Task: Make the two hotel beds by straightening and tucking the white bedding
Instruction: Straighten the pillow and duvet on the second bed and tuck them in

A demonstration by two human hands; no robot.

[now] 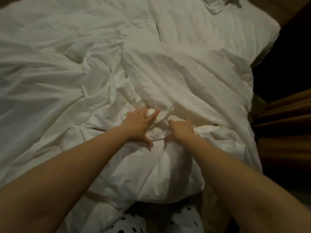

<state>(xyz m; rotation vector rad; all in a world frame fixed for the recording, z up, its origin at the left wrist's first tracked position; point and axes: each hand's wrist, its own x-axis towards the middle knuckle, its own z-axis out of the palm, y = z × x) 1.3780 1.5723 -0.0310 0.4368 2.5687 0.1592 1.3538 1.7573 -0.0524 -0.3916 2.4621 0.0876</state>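
Observation:
A rumpled white duvet [185, 78] lies bunched across the bed, over a creased white sheet [42, 78] spread to the left. Both my hands rest on a gathered wad of the bedding near the bed's front edge. My left hand [139, 126] has its fingers spread, some of them dug into a fold of cloth. My right hand [180, 130] lies beside it with its fingers pushed into the folds and partly hidden. A white pillow [210, 22] sits at the far right of the bed.
The bed's right edge drops into a dark gap [286, 68]. Brown curtain-like folds [284, 118] hang at the right. My legs in white, black-dotted trousers [131, 224] stand against the bed's front edge.

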